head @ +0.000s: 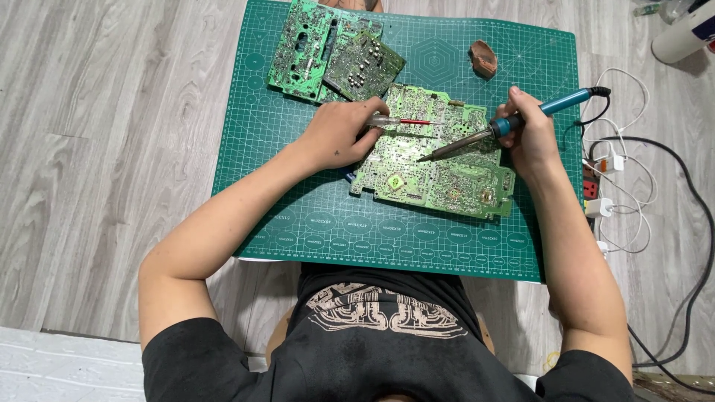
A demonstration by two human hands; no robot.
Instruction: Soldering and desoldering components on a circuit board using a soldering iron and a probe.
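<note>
Currently mid-job: right hand (530,138) fingers grip soldering iron (514,123), tip on circuit board (436,152); left hand (335,134) fingers pinch red-tipped tool (402,120); two boards (331,52) wait aside.

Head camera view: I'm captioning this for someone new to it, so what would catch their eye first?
A big green circuit board lies mid-mat on the green cutting mat. The right hand holds a blue-handled soldering iron with its tip on the board, while the left hand holds a thin red-shafted tool over it. Two more boards lie stacked at the mat's far edge.
</note>
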